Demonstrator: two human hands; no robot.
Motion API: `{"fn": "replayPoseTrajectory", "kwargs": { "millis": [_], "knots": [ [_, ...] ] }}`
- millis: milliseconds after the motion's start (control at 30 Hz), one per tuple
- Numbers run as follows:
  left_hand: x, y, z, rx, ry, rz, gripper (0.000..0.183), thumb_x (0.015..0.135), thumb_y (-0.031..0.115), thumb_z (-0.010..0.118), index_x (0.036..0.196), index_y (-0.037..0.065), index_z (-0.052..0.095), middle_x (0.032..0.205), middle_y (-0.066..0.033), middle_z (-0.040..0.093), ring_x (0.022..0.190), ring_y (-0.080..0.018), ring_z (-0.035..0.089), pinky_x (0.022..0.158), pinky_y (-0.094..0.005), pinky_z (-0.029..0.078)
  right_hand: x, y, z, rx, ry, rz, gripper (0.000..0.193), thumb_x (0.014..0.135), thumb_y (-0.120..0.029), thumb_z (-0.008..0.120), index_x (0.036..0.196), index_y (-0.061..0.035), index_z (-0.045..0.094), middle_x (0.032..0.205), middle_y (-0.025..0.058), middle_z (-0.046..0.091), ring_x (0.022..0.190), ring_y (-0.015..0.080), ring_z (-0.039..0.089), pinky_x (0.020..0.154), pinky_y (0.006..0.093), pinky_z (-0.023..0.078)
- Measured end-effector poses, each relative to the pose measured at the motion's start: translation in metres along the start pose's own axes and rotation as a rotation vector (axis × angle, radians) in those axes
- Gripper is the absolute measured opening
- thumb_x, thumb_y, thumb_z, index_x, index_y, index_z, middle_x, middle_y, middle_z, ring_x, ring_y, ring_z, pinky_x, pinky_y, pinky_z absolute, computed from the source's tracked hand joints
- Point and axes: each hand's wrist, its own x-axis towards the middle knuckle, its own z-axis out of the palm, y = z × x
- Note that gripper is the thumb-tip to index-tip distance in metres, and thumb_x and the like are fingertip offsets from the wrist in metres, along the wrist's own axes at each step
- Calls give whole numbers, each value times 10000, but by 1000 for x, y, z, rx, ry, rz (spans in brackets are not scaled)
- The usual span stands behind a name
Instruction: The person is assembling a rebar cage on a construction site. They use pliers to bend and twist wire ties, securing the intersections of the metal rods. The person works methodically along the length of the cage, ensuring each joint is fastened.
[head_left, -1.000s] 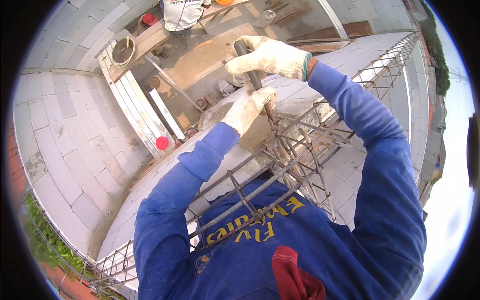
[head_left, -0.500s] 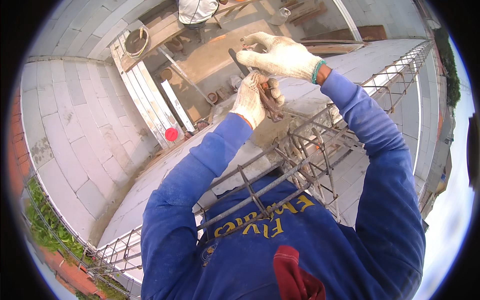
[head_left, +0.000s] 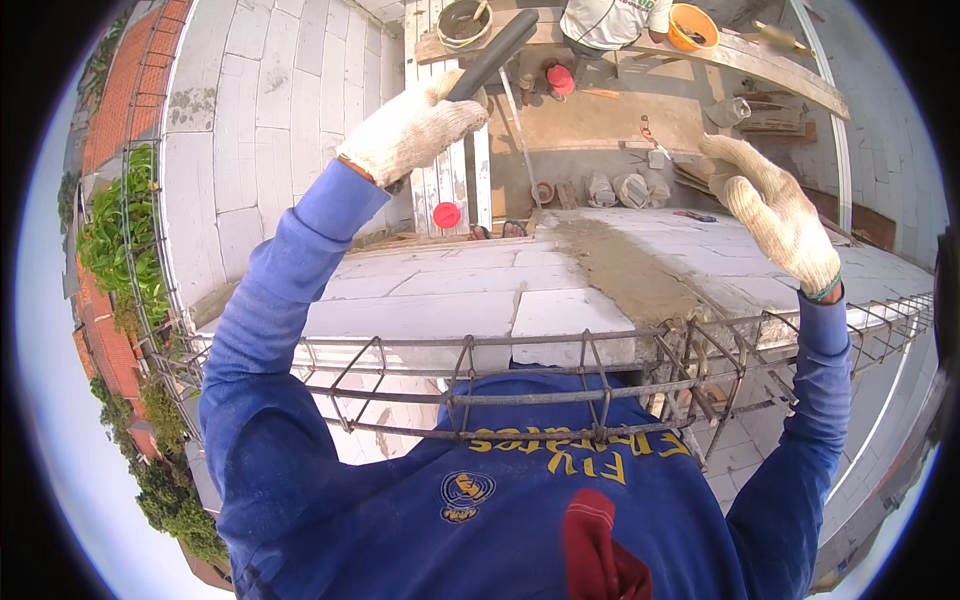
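Note:
Both my hands wear off-white knitted gloves. My left hand (head_left: 415,125) is raised at the upper left and closed round a dark grey bar-like handle (head_left: 497,55). The handle slants up and to the right out of the fist; whatever is at its other end is hidden by the glove, so its kind does not show. My right hand (head_left: 770,205) is held up at the right, fingers stretched out and thumb apart, with nothing visible in it. Between my arms, a rebar cage (head_left: 530,390) runs across in front of my chest, above a light block wall (head_left: 440,300).
A mortar strip (head_left: 625,265) crosses the wall top. Below, a co-worker in a white shirt (head_left: 605,22) is beside a plank (head_left: 770,65) bearing an orange basin (head_left: 692,28). A grey bucket (head_left: 464,25) stands left of them. A red round object (head_left: 446,215) lies near white boards.
My hands, close together before, are now wide apart: the left has moved left and up with the dark handle, the right has moved right and down. The view has turned, showing more of the co-worker.

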Motion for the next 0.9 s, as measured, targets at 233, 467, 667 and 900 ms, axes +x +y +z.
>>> {"fn": "replayPoseTrajectory", "kwargs": {
  "millis": [233, 467, 667, 900],
  "knots": [
    [-174, -129, -70, 692, -116, -473, 449, 920, 295, 705, 1299, 55, 685, 1066, -298, 751, 1068, -497, 727, 921, -546, 570, -105, -66, 25, -180, -165, -73, 995, 847, -877, 686, 1343, -16, 710, 1150, 215, 766, 1048, 412, 778, 891, 468, 618],
    [-276, -165, -73, 660, -45, -402, 413, 862, 194, 744, 1230, 34, 647, 1051, -287, 735, 1025, -507, 707, 868, -561, 552, -124, -69, 71, -134, 41, 13, 556, 1055, -563, 652, 1060, -26, 796, 1093, 186, 783, 991, 377, 744, 909, 441, 587],
    [-286, -163, -63, 596, 48, -382, 372, 901, 154, 686, 1259, 54, 671, 1009, -261, 757, 1000, -479, 738, 869, -570, 576, -157, -42, 87, 218, 405, 159, 722, 1183, -613, 361, 1315, -7, 730, 1296, 172, 758, 1230, 312, 713, 1157, 450, 493],
    [-304, -173, -43, 634, 87, -172, 419, 856, 111, 696, 1271, 60, 699, 943, -207, 777, 954, -414, 779, 875, -531, 614, -162, -175, 165, -97, 343, -78, 904, 1101, -708, 458, 1562, 66, 535, 1560, 271, 587, 1523, 385, 524, 1295, 533, 375]
  ]
}}
